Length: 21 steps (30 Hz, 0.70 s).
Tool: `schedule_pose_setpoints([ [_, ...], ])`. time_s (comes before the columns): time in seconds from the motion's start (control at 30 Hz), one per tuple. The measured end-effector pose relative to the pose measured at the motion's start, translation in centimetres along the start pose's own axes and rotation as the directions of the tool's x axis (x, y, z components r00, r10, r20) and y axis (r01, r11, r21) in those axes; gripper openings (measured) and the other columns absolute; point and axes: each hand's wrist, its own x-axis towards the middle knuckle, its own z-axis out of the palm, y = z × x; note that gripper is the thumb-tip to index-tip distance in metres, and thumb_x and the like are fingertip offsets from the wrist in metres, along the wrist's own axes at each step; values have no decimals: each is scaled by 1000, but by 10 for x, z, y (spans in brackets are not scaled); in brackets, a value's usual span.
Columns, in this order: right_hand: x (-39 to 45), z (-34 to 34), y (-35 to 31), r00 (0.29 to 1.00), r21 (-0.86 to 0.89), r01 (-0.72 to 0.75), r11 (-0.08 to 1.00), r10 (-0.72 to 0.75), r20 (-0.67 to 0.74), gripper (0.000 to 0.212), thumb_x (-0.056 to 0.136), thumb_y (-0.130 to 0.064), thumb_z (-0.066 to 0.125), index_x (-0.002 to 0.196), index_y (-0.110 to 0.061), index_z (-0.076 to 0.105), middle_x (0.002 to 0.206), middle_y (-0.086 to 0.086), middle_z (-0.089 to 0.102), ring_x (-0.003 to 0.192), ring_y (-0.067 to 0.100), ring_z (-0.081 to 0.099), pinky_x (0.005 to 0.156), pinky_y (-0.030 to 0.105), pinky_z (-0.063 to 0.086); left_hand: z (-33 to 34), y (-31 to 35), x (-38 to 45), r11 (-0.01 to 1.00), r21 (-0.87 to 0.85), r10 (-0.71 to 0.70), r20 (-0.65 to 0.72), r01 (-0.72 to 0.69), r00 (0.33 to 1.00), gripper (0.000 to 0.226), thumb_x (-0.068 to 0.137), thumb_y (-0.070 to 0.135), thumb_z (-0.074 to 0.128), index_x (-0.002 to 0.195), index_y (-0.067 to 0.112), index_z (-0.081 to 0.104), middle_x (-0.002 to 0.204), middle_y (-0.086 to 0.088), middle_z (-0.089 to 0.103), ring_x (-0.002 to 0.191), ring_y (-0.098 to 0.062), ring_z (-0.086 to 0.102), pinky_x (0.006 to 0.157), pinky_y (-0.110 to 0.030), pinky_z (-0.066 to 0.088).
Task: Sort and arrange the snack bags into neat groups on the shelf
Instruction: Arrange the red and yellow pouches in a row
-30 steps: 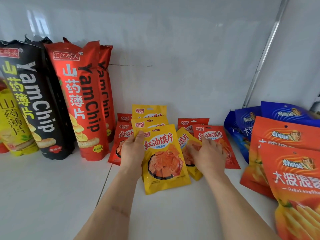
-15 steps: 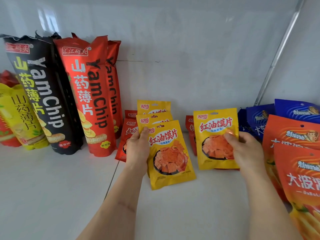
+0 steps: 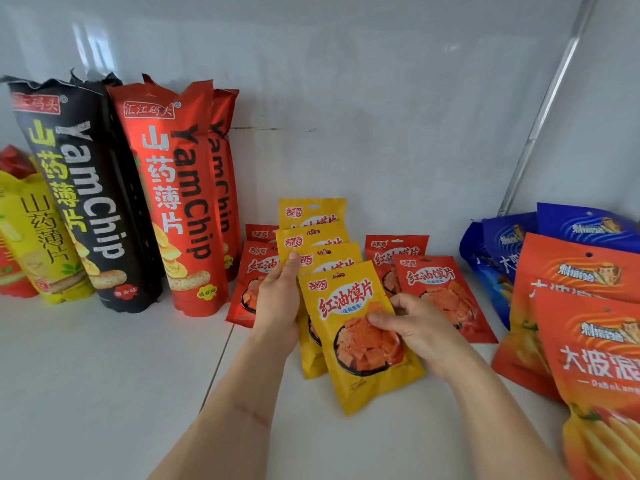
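With your right hand (image 3: 415, 327) pinching the front yellow bag (image 3: 360, 337) and your left hand (image 3: 278, 299) gripping the yellow stack (image 3: 317, 251) mid-shelf (image 3: 104, 375), square its edges over the stack, clear of the red bags (image 3: 440, 292).

Four small yellow pouches (image 3: 360, 327) show, overlapped in a row that runs from under the right hand (image 3: 420, 332) back past the thumb of the left hand (image 3: 278, 299). Four small red pouches (image 3: 441, 296) can be counted: two beyond the left hand's knuckles, two beyond the right hand's fingers. Further out on the left hand's side stand two tall red YamChip bags (image 3: 180, 199), one tall black YamChip bag (image 3: 83, 195) and one yellow bag (image 3: 38, 237), with a red scrap behind it whose kind is unclear. Out on the right hand's side lie at least two large orange bags (image 3: 595, 372) and three blue bags (image 3: 505, 247).
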Motion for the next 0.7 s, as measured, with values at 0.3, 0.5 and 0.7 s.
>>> schedule_pose_setpoints([
  [0.3, -4, 10, 0, 1000, -67, -4, 998, 2, -26, 21, 79, -23, 82, 90, -11, 67, 90, 0, 76, 83, 18, 73, 79, 37, 59, 2, -3, -5, 984, 137, 103, 78, -113, 992, 38, 89, 55, 67, 119, 32, 66, 106, 4, 78, 97, -23, 76, 90, -52, 59],
  [0.5, -5, 11, -1, 999, -98, 14, 995, -18, -37, 21, 79, -25, 81, 88, -13, 67, 90, -1, 75, 84, 17, 72, 80, 38, 58, 2, -2, -6, 969, 183, 139, 163, -168, 977, 60, 73, 54, 84, 124, 34, 61, 112, 5, 77, 102, -24, 74, 94, -54, 56],
  [0.7, -4, 10, 2, 999, -105, 3, 994, -8, -46, 28, 77, -28, 83, 91, -10, 67, 91, 1, 76, 87, 19, 72, 88, 46, 56, 0, -3, 0, 957, 221, 122, 275, -186, 954, 75, 71, 44, 90, 134, 30, 53, 121, 2, 73, 109, -25, 72, 95, -53, 55],
])
